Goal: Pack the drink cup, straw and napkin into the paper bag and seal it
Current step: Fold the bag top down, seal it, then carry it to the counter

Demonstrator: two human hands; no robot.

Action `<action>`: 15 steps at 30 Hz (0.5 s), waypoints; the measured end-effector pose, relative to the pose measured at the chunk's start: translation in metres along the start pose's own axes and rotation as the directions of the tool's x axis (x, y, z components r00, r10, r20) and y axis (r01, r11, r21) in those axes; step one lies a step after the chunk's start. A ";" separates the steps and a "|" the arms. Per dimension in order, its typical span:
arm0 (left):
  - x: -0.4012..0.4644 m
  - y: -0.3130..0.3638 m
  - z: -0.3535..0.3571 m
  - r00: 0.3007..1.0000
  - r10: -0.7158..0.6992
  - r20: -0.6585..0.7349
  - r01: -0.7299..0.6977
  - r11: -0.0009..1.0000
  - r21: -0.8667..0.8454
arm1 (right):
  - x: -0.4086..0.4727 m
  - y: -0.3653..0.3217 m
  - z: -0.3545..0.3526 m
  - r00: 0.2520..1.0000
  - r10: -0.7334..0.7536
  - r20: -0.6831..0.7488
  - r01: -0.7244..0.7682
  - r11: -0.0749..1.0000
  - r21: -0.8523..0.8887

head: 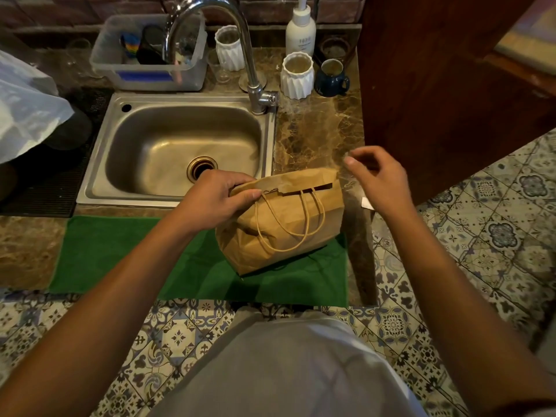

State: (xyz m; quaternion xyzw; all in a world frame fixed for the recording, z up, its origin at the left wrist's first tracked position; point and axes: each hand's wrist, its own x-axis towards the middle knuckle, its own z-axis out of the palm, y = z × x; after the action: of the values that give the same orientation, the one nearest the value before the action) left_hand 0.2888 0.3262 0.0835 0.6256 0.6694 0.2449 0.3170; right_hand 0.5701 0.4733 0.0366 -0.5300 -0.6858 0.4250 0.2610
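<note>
A brown paper bag (279,233) with twine handles stands on a green cloth (120,254) at the counter's front edge. Its top is folded over towards me. My left hand (216,200) is shut on the left end of that fold, thumb pressing on the flap. My right hand (379,179) hovers just right of the bag's top corner, apart from it. Its thumb and forefinger pinch what looks like a faint clear tape strip with a white end (367,203) hanging below. No cup, straw or napkin shows outside the bag.
A steel sink (180,145) with a tall tap (252,85) lies right behind the bag. White ribbed cups (297,75), a blue mug (331,76) and a pump bottle (301,28) stand behind on the marble. A wooden cabinet (451,85) rises at the right.
</note>
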 end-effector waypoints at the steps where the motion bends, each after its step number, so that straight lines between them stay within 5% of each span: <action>1: -0.001 0.000 0.001 1.000 -0.004 -0.008 0.004 1.000 0.004 | 0.002 0.017 -0.004 0.996 0.051 -0.066 -0.056 0.996 -0.072; 4: -0.002 0.001 0.002 1.000 -0.009 -0.015 0.009 1.000 0.013 | 0.005 0.067 -0.012 0.961 0.256 -0.110 -0.277 0.915 -0.292; 8: -0.002 0.003 0.003 1.000 0.003 -0.018 -0.003 1.000 0.022 | -0.002 0.117 -0.008 0.892 0.447 -0.060 -0.437 0.822 -0.366; 15: -0.007 0.004 0.005 0.999 -0.049 0.007 0.049 0.999 0.008 | 0.005 0.144 0.001 0.784 0.620 -0.001 -0.620 0.784 -0.012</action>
State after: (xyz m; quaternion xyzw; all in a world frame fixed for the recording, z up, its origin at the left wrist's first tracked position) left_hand 0.2954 0.3198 0.0842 0.6110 0.6846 0.2322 0.3228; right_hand 0.6399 0.4886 -0.0880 -0.7266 -0.4766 0.4840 0.1028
